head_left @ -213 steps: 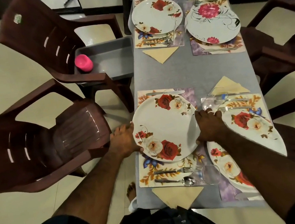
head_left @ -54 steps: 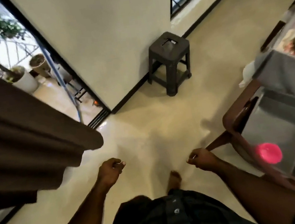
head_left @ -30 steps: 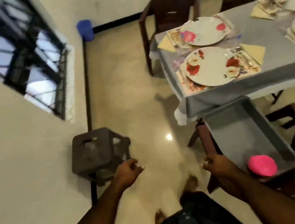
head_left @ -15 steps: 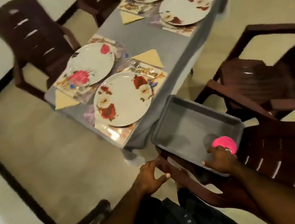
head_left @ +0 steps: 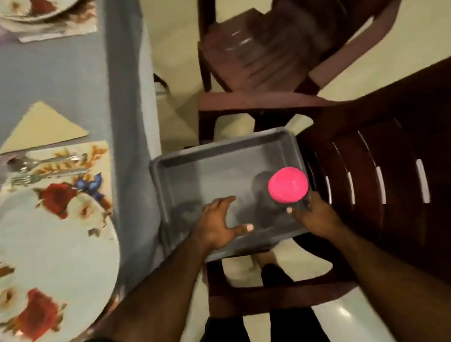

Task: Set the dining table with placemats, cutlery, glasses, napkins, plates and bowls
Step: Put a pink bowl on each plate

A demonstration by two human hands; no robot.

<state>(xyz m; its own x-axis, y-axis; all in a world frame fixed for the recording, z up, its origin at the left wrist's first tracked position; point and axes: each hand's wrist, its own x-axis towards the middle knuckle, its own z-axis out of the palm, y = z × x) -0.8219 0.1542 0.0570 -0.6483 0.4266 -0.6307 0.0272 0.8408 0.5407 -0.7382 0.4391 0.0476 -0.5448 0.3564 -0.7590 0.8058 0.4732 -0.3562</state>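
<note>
The pink bowl [head_left: 287, 184] lies just beyond the right hand [head_left: 316, 214], nearer than the left hand [head_left: 220, 223]; both hands relaxed, empty, over the tray [head_left: 216, 154].

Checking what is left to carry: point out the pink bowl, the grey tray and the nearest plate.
pink bowl [head_left: 287, 184], head view, middle of its upturned base.
grey tray [head_left: 213, 175], head view, bare floor.
nearest plate [head_left: 41, 249], head view, white centre.

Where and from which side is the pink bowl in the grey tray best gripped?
Grip the pink bowl from above, fingers spread over its rounded upturned base. It seems to lie upside down in the tray's right corner, walls close by, and the right hand is already beside it.
</note>
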